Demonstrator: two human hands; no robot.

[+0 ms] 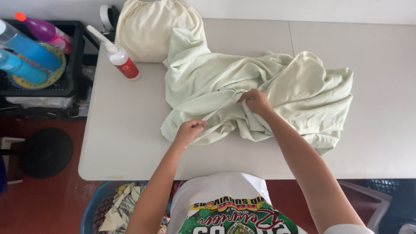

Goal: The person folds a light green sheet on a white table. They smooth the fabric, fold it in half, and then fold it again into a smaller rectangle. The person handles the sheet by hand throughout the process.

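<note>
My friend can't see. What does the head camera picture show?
Two hands, left hand and right hand, pinch a crumpled pale green shirt on a white table. A squeeze bottle and cream cloth bag sit behind it.

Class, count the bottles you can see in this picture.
4: white spray bottle on the table; two blue bottles and one purple bottle in the black crate. Others may be hidden.
</note>
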